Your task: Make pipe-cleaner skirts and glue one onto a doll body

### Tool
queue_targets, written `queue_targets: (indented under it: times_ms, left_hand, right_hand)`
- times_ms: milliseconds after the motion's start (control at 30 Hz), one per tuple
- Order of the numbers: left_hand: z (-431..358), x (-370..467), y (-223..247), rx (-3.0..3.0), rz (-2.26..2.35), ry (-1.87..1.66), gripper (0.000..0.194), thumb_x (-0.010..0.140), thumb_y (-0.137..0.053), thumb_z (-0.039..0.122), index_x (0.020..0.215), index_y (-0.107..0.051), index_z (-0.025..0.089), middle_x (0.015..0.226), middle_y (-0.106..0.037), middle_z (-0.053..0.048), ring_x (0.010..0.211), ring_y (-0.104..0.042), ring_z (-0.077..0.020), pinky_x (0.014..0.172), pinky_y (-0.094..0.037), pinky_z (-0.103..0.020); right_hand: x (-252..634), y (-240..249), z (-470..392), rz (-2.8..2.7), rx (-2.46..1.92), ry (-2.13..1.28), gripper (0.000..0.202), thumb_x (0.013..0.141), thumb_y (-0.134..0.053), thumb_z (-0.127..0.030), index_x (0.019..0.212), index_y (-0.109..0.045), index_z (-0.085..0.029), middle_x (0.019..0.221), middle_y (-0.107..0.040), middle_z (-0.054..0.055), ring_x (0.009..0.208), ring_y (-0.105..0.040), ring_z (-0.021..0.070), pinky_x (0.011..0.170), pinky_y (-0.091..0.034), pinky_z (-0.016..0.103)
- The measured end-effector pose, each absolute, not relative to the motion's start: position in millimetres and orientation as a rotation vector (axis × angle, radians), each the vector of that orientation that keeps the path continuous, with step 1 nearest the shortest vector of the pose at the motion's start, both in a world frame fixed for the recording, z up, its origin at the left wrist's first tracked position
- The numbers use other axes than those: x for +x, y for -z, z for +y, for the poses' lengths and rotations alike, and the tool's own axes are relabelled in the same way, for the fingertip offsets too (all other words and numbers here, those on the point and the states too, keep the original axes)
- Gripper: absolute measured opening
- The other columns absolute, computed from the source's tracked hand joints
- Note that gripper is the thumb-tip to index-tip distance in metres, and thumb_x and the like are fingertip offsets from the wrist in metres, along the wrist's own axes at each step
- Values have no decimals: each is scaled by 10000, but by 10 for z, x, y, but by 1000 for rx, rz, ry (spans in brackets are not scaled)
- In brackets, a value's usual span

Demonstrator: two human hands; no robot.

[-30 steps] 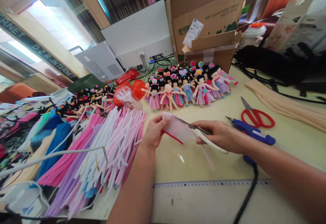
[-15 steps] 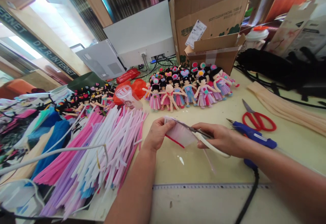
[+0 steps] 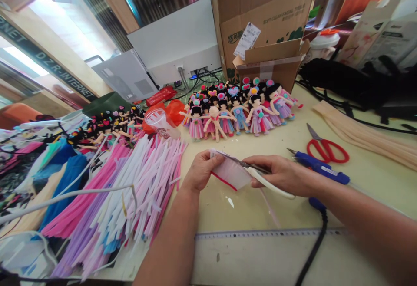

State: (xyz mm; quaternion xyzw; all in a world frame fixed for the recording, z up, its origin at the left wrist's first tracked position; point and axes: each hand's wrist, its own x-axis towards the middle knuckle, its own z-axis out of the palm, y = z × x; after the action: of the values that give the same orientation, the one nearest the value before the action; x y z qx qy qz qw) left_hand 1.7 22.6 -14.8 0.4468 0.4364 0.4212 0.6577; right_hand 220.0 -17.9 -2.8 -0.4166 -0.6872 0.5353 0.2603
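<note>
Between my hands is a small pale translucent piece (image 3: pixel 235 175) with a red lower edge. My left hand (image 3: pixel 203 169) pinches its upper left end between thumb and fingers. In my right hand (image 3: pixel 275 174) is a pair of scissors with white handles (image 3: pixel 269 185); the fingers wrap round them and the dark blades lie along the piece's upper edge. A thin pale pink strip (image 3: pixel 269 208) hangs below the right hand. Behind the hands stands a group of small dolls (image 3: pixel 241 111) in pink, purple and blue dresses.
Red-handled scissors (image 3: pixel 327 149) and a blue glue gun (image 3: pixel 321 166) lie to the right. Pink, white and purple strips (image 3: pixel 130 190) cover the left side. A ruler (image 3: pixel 247 234) runs along the front. Behind are a clear cup (image 3: pixel 161 123) and a cardboard box (image 3: pixel 267 21).
The camera view has shifted slightly, so the background sits a little further left. Both hands keep their holds, and the piece and scissors are nearly unchanged.
</note>
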Motion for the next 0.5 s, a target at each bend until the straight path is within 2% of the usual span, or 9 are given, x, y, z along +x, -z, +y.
queue_targets:
  times_ms: [300,500]
  left_hand:
    - [227,15,150,999,962,-930,397,480,-864,407,688,-685,121,641,-651,-14,586,-546,-121,616,-415,-254]
    - [232,14,149,1010,1002,-929,416,470,-863,413,690,-671,116,667,-646,-10,597,-526,-112,608,-393,-244]
  right_hand:
    - [2205,0,-177,-1912,-1126,-1432,427,735,-655,-417,1107,-683,-209,906,-678,13,899,-595,223,807,-461,311]
    - [2244,-15,-164,-1987,-1160,-1360,435,734,-654,-429,1110,-690,-213,883,-691,18,875,-600,223,790,-464,305]
